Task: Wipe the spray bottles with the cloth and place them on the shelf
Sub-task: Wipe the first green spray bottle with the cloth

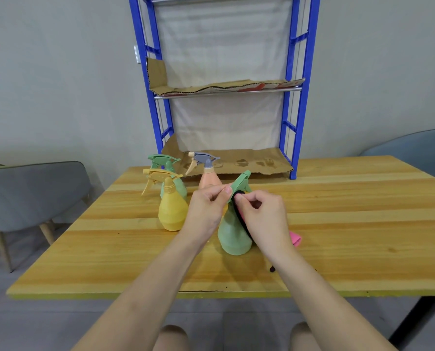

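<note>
The upright green bottle [234, 234] is pinched at its head by the left hand [206, 209]; the cloth [239, 212] is gripped against its neck by the right hand [264, 214]

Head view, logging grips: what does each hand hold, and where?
Left hand pinches the trigger head of the near green bottle; right hand grips the cloth against its neck.

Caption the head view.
Left hand pinches near green spray bottle by its sprayer; right hand holds cloth against its neck.

No legible text, red print [260, 86] on cardboard [211, 87] on the shelf [294, 102] unreadable
</note>
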Demonstrator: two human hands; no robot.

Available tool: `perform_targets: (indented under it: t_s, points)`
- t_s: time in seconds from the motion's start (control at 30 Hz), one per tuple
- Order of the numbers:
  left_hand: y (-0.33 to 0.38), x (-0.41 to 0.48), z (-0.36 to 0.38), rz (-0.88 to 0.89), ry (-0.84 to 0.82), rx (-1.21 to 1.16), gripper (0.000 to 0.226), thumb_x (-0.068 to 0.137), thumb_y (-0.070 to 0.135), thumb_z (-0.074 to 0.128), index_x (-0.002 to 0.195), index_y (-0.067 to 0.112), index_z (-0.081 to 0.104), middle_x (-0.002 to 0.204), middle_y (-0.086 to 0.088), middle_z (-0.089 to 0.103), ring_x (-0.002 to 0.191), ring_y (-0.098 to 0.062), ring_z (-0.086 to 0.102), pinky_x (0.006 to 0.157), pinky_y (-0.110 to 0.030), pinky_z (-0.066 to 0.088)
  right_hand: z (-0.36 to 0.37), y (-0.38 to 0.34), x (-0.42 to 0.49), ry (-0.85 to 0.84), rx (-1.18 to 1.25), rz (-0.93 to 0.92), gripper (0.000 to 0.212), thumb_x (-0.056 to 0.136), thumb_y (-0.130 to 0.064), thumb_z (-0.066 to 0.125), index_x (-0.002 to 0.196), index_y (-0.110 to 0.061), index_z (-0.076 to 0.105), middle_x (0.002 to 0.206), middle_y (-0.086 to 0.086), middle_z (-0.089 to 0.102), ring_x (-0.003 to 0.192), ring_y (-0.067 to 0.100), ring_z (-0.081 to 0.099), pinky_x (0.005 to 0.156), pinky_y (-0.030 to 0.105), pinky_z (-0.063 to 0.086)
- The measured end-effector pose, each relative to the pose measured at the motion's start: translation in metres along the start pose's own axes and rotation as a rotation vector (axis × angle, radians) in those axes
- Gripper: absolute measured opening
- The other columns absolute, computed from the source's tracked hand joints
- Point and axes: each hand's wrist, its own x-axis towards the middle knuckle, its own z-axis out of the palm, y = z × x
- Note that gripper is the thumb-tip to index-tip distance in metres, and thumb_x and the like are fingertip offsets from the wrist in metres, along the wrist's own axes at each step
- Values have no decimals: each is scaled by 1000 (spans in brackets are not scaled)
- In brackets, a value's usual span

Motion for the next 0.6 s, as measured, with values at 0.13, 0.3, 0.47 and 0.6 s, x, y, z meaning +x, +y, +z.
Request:
perform_targets:
  t_s: [0.13, 0.3, 0.47, 0.6]
  points:
    - [3, 0, -1, -12, -9, 0, 26, 107, 12, 55, 107, 6, 80, 80, 20, 73, 79, 7, 61, 73, -8, 44, -5, -4, 1, -60, 88, 136, 33, 94, -25, 73, 62, -19, 71, 54, -9, 64, 54, 6, 56, 59, 26, 43]
    - [2, 0, -2, -11, -32, 17, 32, 107, 17, 56, 83, 20, 76, 74, -2, 60, 75, -11, 48, 69, -23, 41, -4, -3, 1, -41, -193, -89, 21, 95, -25, 73, 77, -14, 75, 74, -9, 64, 73, 12, 58, 67, 27, 36]
    - [6, 0, -3, -33, -42, 13, 27, 107, 18, 56, 97, 17, 81, 81, -11, 72, 77, -5, 56, 71, -15, 46, -9, 7, -1, -95, 1, 7, 18, 96, -24, 73, 79, -19, 76, 80, -10, 71, 79, 6, 65, 72, 25, 48]
    - [2, 1, -1, -34, -27, 13, 28, 107, 19, 56, 92, 15, 80, 79, -10, 65, 77, -12, 52, 73, -28, 44, -7, 9, -5, -61, -100, -106, 12, 93, -20, 76, 83, -15, 78, 84, -10, 67, 81, 6, 62, 70, 15, 42]
